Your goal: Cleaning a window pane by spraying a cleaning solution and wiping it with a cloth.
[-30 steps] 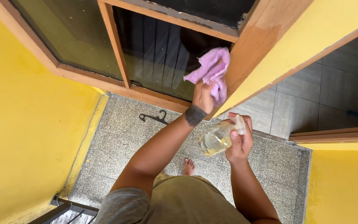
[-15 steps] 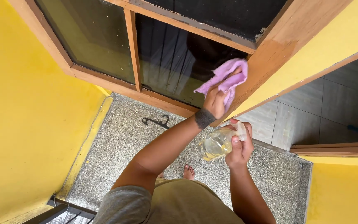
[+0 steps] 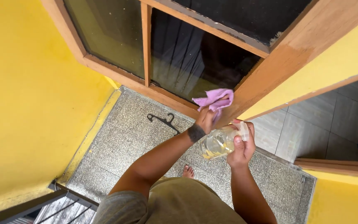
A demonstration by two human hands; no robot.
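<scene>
- Left hand point(image 3: 206, 120) was closed around a crumpled purple cloth point(image 3: 213, 99), fingers bunched on its lower part; the loose folds stood above the knuckles against the bottom corner of the dark window pane point(image 3: 195, 62).
- Right hand point(image 3: 242, 145) was wrapped tightly around the neck of a clear spray bottle point(image 3: 219, 142), thumb laid over the whitish spray head; the bottle lay tilted, its base pointing toward the left forearm.
- Bottle held pale yellowish liquid; no label could be made out on the visible side.
- Cloth sat just above the bottle, the two hands near each other, not touching as far as could be told.
- Wooden window frame point(image 3: 270, 79) ran just right of the cloth.
- Black clothes hanger point(image 3: 163, 121) lay on the speckled floor point(image 3: 125, 137), left of the left wrist.
- Right fingertips were hidden behind the bottle; the pane showed only dim reflections.
</scene>
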